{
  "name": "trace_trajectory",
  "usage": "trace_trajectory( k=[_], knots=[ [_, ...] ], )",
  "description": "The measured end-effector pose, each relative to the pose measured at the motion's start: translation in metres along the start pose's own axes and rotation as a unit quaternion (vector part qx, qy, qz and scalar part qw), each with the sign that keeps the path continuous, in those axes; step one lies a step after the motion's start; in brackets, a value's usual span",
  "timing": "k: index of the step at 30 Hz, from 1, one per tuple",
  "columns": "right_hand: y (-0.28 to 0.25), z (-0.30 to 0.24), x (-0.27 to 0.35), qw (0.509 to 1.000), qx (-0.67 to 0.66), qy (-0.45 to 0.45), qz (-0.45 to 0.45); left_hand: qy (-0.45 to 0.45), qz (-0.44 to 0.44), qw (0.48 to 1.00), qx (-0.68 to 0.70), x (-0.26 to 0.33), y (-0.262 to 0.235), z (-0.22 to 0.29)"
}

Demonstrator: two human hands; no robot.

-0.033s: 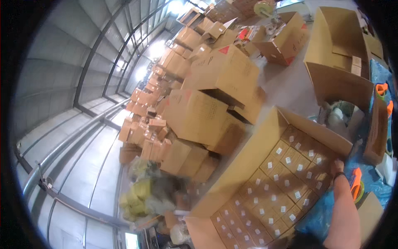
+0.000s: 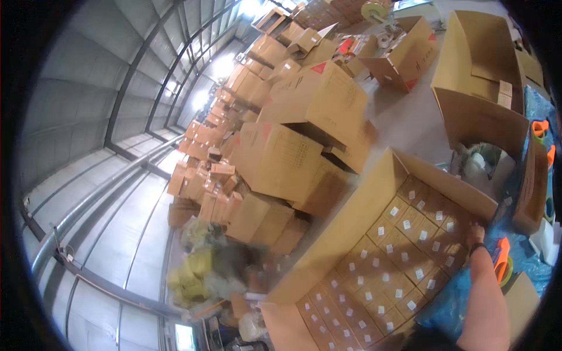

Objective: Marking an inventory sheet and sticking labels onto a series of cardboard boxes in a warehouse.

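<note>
My right forearm comes in at the lower right, with a dark band at the wrist. My right hand (image 2: 476, 233) rests at the right-hand corner of a large open carton (image 2: 329, 251), by its inner edge. The fingers are small and in shade, so their grip cannot be made out. Rows of small brown boxes (image 2: 405, 257), each with a white label, fill the carton's floor. My left hand is out of view. Right beside my forearm lies an orange-handled tape dispenser (image 2: 501, 260) on blue plastic sheeting (image 2: 448, 304).
Big closed cartons (image 2: 287, 158) stand stacked beyond the open one. Another open carton (image 2: 477, 111) is at the upper right, with a small box inside. More tape dispensers (image 2: 540, 127) lie at the right edge. Yellow-green bundles (image 2: 193, 272) sit at the lower left.
</note>
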State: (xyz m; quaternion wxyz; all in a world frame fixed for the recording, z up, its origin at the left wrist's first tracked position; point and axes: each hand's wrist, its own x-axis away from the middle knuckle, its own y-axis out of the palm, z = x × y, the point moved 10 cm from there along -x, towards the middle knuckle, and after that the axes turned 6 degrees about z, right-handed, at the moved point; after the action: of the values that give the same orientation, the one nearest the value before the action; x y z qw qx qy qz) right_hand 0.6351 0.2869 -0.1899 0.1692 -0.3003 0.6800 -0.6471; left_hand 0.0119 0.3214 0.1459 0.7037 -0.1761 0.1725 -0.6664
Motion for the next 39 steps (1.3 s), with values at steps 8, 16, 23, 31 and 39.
trace_trajectory(
  k=[8,16,23,31,39],
  knots=[
    [-0.209,-0.216,0.255,0.729,-0.513,-0.181,-0.416,-0.068,-0.143,0.985,0.063,0.047,0.005,0.028],
    [-0.358,-0.134,0.364,0.732,-0.661,-0.165,-0.003,0.009,-0.378,0.916,0.135,0.075,0.062,0.16],
    [-0.366,0.235,0.462,0.611,-0.63,0.26,0.403,-0.043,-0.445,0.892,0.072,0.083,0.041,0.096],
    [-0.324,0.491,0.465,0.592,-0.529,0.39,0.465,0.015,-0.441,0.897,0.001,0.118,0.053,0.081],
    [-0.633,0.315,0.538,0.72,-0.4,-0.018,0.567,0.367,-0.316,0.868,-0.109,0.145,0.069,0.311]
  ],
)
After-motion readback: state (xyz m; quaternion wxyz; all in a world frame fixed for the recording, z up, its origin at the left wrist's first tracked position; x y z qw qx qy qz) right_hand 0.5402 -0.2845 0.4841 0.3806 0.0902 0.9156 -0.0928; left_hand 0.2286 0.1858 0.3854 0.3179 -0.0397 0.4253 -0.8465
